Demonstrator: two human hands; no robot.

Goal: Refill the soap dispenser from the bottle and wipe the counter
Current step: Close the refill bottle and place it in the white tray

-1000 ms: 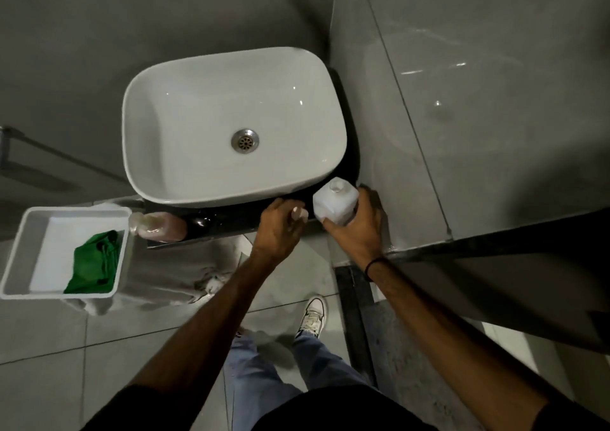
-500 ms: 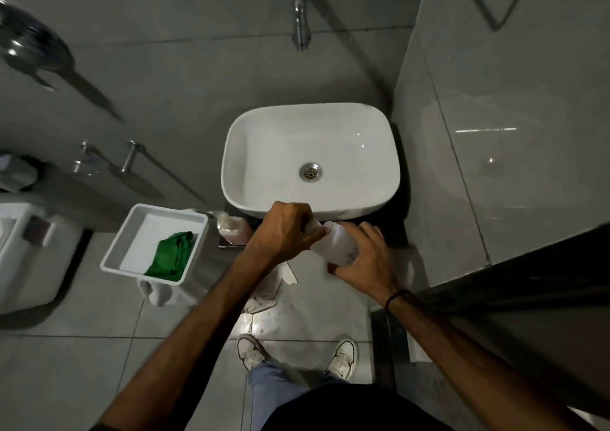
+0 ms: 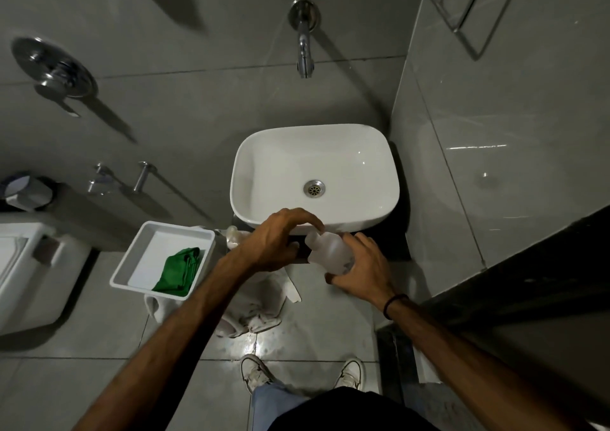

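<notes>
Our right hand point(image 3: 361, 267) grips the translucent white plastic bottle point(image 3: 326, 251) from below, tilted, its neck pointing toward our left hand point(image 3: 275, 240). That left hand curls its fingers over the bottle's mouth; whether it holds a cap, we cannot tell. Just left of it, a pinkish soap dispenser point(image 3: 235, 236) stands on the dark tabletop point(image 3: 396, 249). Farther left, a green cloth point(image 3: 178, 273) lies in a white rectangular tray point(image 3: 145, 247).

Grey tiled walls point(image 3: 198, 107) meet a glossy grey tiled floor point(image 3: 99, 381) under dim light — a chrome wall spout point(image 3: 304, 47) juts out above a white basin point(image 3: 315, 169), with a toilet point(image 3: 29, 272) at the left edge.
</notes>
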